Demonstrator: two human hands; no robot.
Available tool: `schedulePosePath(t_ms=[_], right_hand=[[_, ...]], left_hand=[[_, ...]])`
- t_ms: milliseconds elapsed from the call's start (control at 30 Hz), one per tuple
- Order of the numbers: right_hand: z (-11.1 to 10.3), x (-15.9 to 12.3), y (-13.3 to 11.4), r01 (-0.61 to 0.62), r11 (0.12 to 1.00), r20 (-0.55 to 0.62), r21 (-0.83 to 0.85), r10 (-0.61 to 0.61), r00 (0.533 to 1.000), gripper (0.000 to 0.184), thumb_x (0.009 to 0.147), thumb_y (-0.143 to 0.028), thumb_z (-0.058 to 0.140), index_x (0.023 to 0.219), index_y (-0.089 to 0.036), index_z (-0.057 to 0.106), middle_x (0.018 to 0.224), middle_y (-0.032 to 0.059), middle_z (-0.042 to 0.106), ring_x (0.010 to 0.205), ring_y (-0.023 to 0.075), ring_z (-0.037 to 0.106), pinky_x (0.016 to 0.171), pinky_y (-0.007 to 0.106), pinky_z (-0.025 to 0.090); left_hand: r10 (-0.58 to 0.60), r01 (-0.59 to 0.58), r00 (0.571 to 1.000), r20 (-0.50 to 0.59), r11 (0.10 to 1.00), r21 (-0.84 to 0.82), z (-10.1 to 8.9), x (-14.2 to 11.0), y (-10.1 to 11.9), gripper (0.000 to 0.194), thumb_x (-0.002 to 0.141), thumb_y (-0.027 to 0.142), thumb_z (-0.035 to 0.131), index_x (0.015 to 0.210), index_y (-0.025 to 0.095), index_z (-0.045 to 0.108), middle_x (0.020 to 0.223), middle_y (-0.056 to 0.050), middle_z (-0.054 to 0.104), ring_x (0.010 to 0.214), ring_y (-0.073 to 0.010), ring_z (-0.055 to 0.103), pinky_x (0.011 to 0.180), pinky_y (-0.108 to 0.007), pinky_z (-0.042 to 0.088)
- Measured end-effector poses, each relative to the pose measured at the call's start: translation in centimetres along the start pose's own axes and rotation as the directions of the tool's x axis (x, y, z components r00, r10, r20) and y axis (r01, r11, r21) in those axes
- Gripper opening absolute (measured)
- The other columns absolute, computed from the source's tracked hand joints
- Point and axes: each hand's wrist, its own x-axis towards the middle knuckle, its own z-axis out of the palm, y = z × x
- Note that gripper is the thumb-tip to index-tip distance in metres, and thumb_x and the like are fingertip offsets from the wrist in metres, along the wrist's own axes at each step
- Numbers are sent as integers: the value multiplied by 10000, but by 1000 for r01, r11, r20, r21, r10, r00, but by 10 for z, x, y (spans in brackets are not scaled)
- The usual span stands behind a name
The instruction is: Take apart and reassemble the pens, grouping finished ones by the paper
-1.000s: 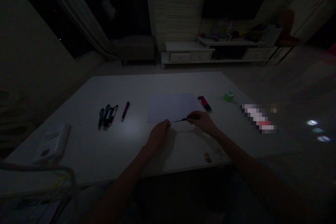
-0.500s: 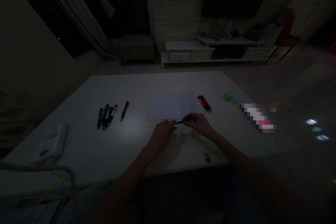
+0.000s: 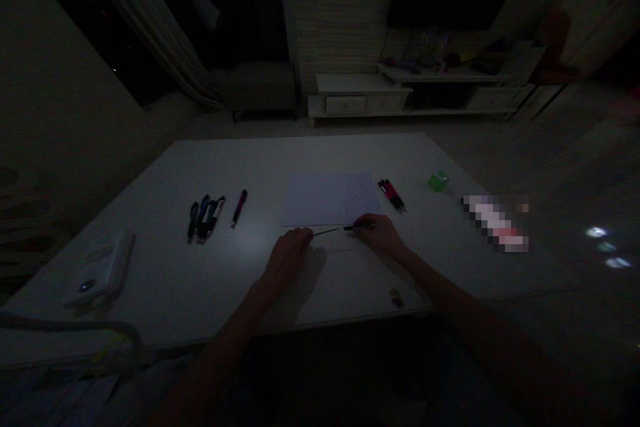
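My left hand (image 3: 289,250) is closed, pinching one end of a thin dark pen refill (image 3: 326,232) that points right. Closed as well, my right hand (image 3: 376,232) grips a dark pen barrel (image 3: 349,227), whose end sticks out to the left. A small gap shows between the refill's tip and the barrel. Just beyond both hands lies a sheet of lined paper (image 3: 315,200), with handwriting on its right part. Several red and black pens (image 3: 392,195) rest right of the paper.
On the left of the white table (image 3: 260,293) lie several dark pens (image 3: 205,219) and a single purple pen (image 3: 239,208). A white box-shaped device (image 3: 100,267) stands near the left edge. Rightward are a green cube-like object (image 3: 438,181), a blurred-out item (image 3: 495,223) and a small sticker (image 3: 396,297).
My hands came together, with the refill mostly hidden between them, then spread apart. My left hand has moved left with the refill, which is now separate from the barrel in my right hand.
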Motion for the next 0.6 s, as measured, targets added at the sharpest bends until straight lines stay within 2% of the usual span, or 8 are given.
schedulePosePath(t_ms=[100,233,333,467,600], right_hand=[[12,-1,1,78,992,-36,-96,-82,996,124,686,-258,647,779,-178,671,777,48,658,747,171,592,703,292,454],[11,-3,-5,164,975,-88,-151,-178,980,67,732,-221,610,758,-176,654,795,50,638,792,169,566,740,300,432],[10,-11,-16,214,975,-42,-66,-217,975,122,789,-268,568,800,-178,649,790,46,635,740,148,565,669,271,430],[14,-23,-27,327,945,51,-11,-326,944,119,768,-286,614,830,-192,650,794,31,631,723,134,553,655,257,424],[6,-24,-23,323,946,89,-27,-319,944,50,756,-222,622,780,-186,648,783,25,616,702,124,543,650,251,421]], left_hand=[[3,-3,1000,9,1000,-3,1,-4,-1,245,924,273,305,908,194,537,852,-34,579,796,-165,524,729,-284,372],[8,-8,1000,12,1000,3,0,-6,1,248,922,286,305,912,193,535,844,-34,575,785,-169,523,716,-286,363],[16,-16,999,42,1000,16,-1,-6,7,241,922,280,309,908,196,535,839,-32,571,778,-168,520,700,-282,354],[58,-60,995,80,998,27,3,-7,16,224,920,260,316,897,200,531,819,-26,562,768,-162,514,681,-273,341],[73,-79,992,107,995,54,5,-8,14,233,923,273,313,901,203,534,818,-27,562,751,-162,512,667,-272,341]])
